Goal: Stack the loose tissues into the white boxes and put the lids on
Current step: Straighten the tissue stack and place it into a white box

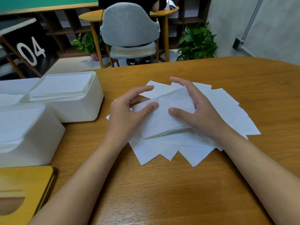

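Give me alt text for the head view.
The left hand and right hand hold a stack of tissues above loose tissues fanned on a wooden table. Lidless white boxes holding tissues stand at left, beside a wooden lid.

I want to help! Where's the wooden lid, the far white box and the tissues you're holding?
wooden lid [27, 181]: head view, on its flat top.
far white box [81, 111]: head view, on its front wall.
held tissues [164, 120]: head view, on the top sheet.

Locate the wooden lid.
Head view, bottom-left corner: the wooden lid lies on the table in front of the nearer white box.
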